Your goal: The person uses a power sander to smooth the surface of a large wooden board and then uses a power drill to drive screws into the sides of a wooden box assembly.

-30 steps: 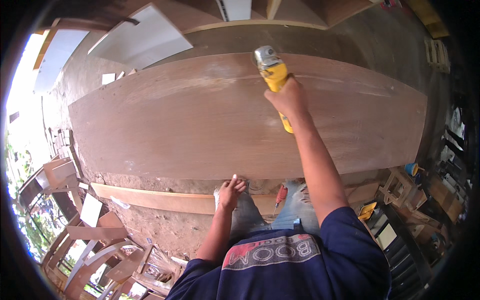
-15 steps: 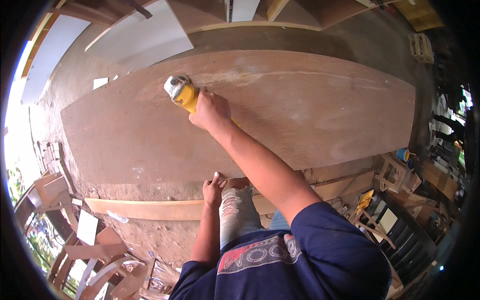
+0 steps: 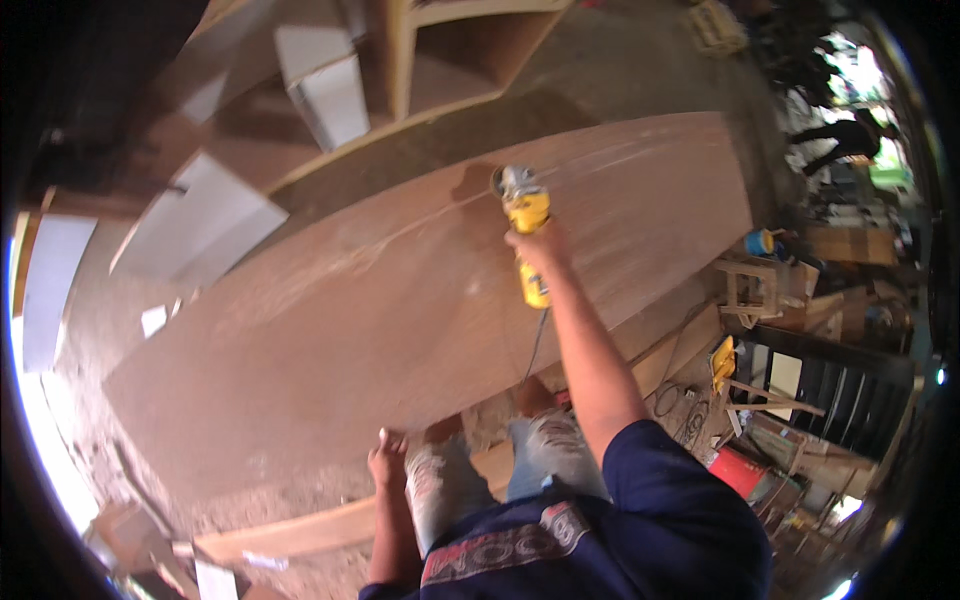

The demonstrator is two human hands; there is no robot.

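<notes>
A yellow angle grinder [image 3: 530, 215] with a silver head is in my right hand [image 3: 545, 245], whose fingers wrap round its body. The head and disc end are over a large brown wooden panel [image 3: 330, 340]; whether the disc touches it, I cannot tell. Pale scuffed streaks run along the far part of the panel. From the tool's rear a dark cord hangs toward the near edge. My left hand [image 3: 388, 460] is closed at that near edge, thumb up over the rim and the other fingers partly hidden.
Beyond the panel stand a wooden cabinet frame [image 3: 455, 60] and a white board [image 3: 205, 225]. A long plank [image 3: 300, 533] lies by my legs. To the right are a small wooden stool [image 3: 748, 290], a blue container [image 3: 760, 242], a red container [image 3: 735, 472] and a distant person [image 3: 850, 138].
My right hand has carried the grinder rightward along the panel. The view has turned, so the panel now slants up to the right. My left hand remains at the near edge.
</notes>
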